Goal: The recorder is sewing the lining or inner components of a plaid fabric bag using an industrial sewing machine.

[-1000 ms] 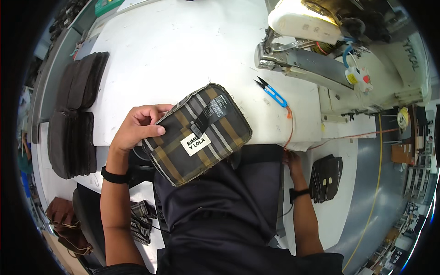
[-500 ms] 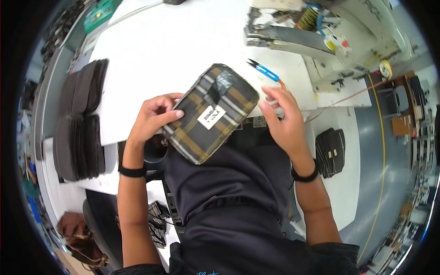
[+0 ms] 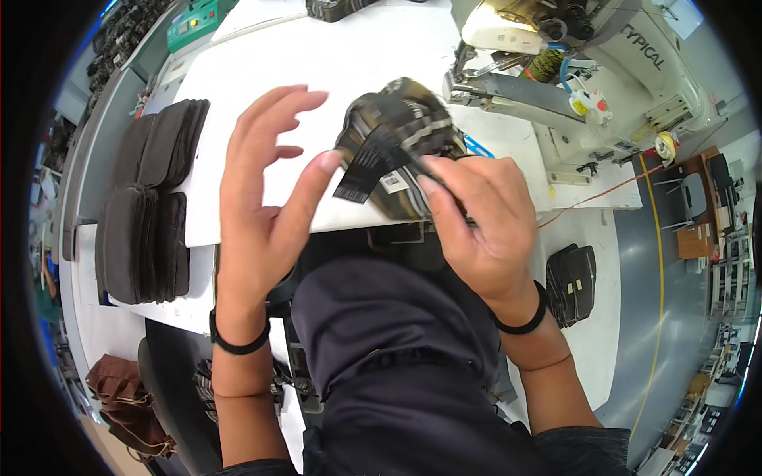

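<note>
Above the near edge of the white table, my right hand (image 3: pixel 486 213) grips a plaid fabric pouch (image 3: pixel 435 119) by its near right edge, thumb and fingers pinched together. The pouch is olive, black and white, tilted and smeared by motion. From its left side hangs a black care label (image 3: pixel 367 168), and a small white tag (image 3: pixel 393 182) shows beside it. My left hand (image 3: pixel 266 178) is off the pouch, fingers spread, its thumb tip close to the black label. Thread snips (image 3: pixel 478 147) with a blue handle lie behind the pouch, mostly hidden.
A sewing machine (image 3: pixel 627 75) stands at the far right. Dark padded pieces (image 3: pixel 131 246) are stacked at the left; a smaller dark stack (image 3: pixel 571 285) lies at the right. Plaid pieces (image 3: pixel 337 8) lie at the far edge, near a green device (image 3: pixel 193 25).
My left hand has let go of the pouch and opened. My right hand has taken hold of it; the pouch has turned, moved away and right, and its labels now show.
</note>
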`<state>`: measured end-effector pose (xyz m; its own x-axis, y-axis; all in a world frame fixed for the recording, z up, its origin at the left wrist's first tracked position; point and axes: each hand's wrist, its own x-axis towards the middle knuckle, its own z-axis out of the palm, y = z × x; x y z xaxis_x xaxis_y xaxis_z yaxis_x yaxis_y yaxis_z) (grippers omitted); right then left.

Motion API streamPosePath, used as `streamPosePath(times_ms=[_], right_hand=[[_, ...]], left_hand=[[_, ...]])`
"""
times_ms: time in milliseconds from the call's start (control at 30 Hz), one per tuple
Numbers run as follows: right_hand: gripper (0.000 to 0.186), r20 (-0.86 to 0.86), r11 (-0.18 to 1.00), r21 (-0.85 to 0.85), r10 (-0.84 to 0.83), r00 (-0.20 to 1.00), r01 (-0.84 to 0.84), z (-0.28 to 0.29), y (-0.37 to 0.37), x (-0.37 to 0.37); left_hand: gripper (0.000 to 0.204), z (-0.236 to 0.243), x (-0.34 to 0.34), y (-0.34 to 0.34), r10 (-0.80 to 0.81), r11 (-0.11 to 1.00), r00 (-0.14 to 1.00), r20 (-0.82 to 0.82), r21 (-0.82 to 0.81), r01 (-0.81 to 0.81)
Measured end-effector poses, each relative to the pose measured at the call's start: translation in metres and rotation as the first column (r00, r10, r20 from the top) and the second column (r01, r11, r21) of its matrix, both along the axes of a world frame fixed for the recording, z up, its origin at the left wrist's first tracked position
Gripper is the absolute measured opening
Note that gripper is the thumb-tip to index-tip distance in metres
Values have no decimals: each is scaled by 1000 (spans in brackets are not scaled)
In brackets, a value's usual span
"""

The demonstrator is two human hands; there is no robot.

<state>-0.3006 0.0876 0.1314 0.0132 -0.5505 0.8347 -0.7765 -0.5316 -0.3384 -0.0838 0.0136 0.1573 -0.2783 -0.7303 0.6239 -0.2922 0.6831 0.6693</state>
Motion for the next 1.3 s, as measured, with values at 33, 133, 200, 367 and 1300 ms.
streamPosePath(times_ms=[33, 133, 200, 367, 1300], right_hand=[[31, 8, 1000, 2, 1, 1000, -1, -1, 0, -1], [39, -89, 999, 29, -29, 996, 32, -2, -1, -9], [39, -61, 998, 61, 11, 998, -7, 0, 1, -14], [30, 62, 972, 211, 91, 994, -102, 8, 8, -11], [8, 607, 671, 555, 78, 791, -492, 48, -22, -19]], left_hand=[[35, 3, -4, -5, -12, 995, 998, 66, -98, 19], [34, -1, -4, -19, -104, 991, 982, 160, -70, 117], [34, -5, 2, -22, -128, 992, 987, 100, 16, 127], [26, -24, -4, -24, -382, 888, 879, -286, 149, 434], [24, -22, -38, -47, -489, 842, 854, -181, 158, 516]])
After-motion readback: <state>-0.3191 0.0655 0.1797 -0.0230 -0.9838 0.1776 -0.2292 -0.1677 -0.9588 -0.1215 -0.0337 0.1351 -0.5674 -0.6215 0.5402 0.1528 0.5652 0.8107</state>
